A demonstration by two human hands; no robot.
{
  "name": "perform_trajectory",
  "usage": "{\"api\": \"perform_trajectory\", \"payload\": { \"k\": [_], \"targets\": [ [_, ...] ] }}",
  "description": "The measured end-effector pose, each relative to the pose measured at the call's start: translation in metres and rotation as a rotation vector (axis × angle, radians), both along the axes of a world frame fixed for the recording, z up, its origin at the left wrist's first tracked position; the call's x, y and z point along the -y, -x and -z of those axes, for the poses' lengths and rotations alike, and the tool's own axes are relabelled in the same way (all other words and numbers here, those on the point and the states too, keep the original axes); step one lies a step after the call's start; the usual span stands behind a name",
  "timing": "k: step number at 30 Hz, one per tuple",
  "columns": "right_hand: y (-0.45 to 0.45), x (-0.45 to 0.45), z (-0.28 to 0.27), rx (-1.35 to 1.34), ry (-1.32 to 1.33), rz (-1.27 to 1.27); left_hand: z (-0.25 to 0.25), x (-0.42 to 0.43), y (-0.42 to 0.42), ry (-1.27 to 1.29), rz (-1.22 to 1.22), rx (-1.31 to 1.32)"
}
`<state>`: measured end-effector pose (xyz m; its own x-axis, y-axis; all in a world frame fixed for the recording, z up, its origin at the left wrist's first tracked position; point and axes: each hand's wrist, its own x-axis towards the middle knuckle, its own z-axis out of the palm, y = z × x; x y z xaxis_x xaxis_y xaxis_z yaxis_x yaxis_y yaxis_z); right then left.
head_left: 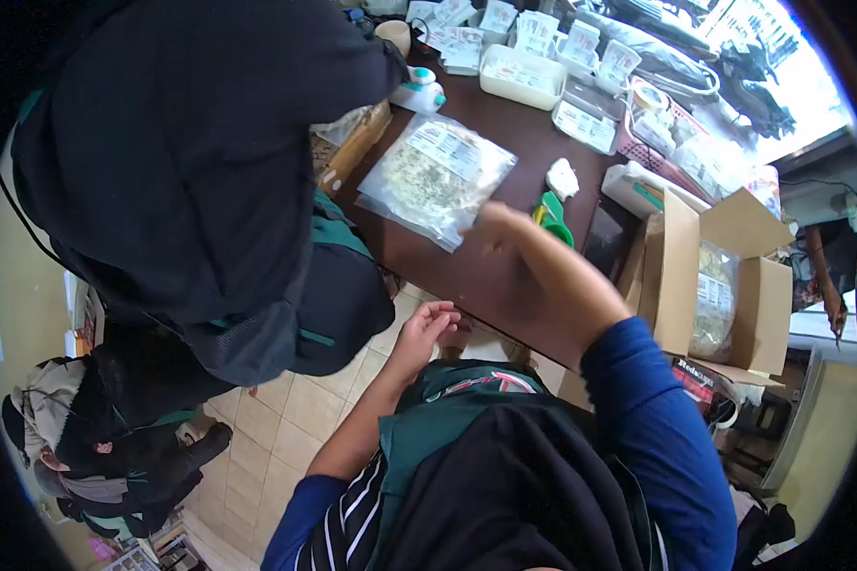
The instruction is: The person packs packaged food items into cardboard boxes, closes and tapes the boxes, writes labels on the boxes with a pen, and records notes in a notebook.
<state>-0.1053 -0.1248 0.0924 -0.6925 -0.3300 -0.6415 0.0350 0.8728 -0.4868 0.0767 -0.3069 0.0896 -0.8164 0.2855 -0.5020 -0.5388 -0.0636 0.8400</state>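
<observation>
A clear plastic packet (428, 181) with a pale, speckled flat round food inside and a white printed label lies on the brown table. My right hand (498, 226) is over the table by the packet's lower right corner. Its fingers are smeared by motion, so I cannot tell whether they touch the plastic. My left hand (427, 328) is just off the table's front edge, its fingers loosely bent and thumb apart, with nothing visible in it. A green tape dispenser (552, 221) stands close to my right wrist, and a crumpled white piece (563, 179) lies behind it.
An open cardboard box (674, 276) at the right contains a similar labelled packet (714, 295). Stacks of labels and a white tub (522, 76) line the back, beside a pink basket (638, 147). A person in dark clothes (181, 171) stands close at left; another is behind.
</observation>
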Motion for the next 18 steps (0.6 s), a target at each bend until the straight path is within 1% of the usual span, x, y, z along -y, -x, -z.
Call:
{"api": "perform_trajectory", "payload": {
  "k": [1,2,3,5,6,7,9,10,11,12,13,14,15,16,17,18],
  "targets": [
    [-0.008,0.004,0.023,0.107,-0.014,0.219,-0.003,0.008,-0.001,-0.001,-0.006,-0.009],
    [-0.012,0.003,0.059,0.23,0.083,0.416,-0.007,0.015,-0.001,-0.017,-0.005,0.006],
    [-0.021,0.004,0.089,0.295,0.327,0.668,-0.01,0.022,-0.001,-0.031,0.0,0.026],
    [-0.029,0.015,0.087,0.367,0.567,0.935,-0.01,0.028,0.003,-0.041,0.022,0.008],
    [-0.03,0.019,0.071,0.449,0.581,0.945,-0.007,0.027,0.005,-0.088,0.019,0.038],
    [-0.026,0.024,0.076,0.445,0.586,0.947,-0.002,0.026,0.007,-0.132,0.021,0.069],
    [-0.018,0.035,0.085,0.113,0.732,1.058,0.018,0.019,0.019,-0.146,0.024,0.062],
    [-0.01,0.036,0.063,0.009,0.664,1.014,0.025,0.015,0.027,-0.187,-0.057,0.146],
    [-0.006,0.032,0.045,-0.083,0.753,0.964,0.033,0.01,0.035,-0.229,-0.137,0.233],
    [0.004,0.025,0.035,-0.182,0.787,0.92,0.042,0.001,0.047,-0.295,-0.223,0.277],
    [0.006,0.02,0.001,-0.212,0.943,0.947,0.051,-0.006,0.056,-0.3,-0.21,0.284],
    [0.007,0.012,-0.035,-0.132,1.051,0.944,0.058,-0.014,0.066,-0.74,-0.238,0.305],
    [0.002,0.005,-0.067,-0.16,1.105,0.871,0.061,-0.025,0.073,-1.18,-0.259,0.328],
    [-0.014,0.002,-0.109,-0.119,1.136,0.909,0.05,-0.036,0.079,-1.225,-0.24,0.315],
    [-0.032,-0.001,-0.137,-0.15,1.083,0.925,0.038,-0.049,0.089,-1.276,-0.205,0.313],
    [-0.053,-0.01,-0.154,-0.127,1.134,0.904,0.047,-0.059,0.099,-1.568,-0.137,0.391]
  ]
}}
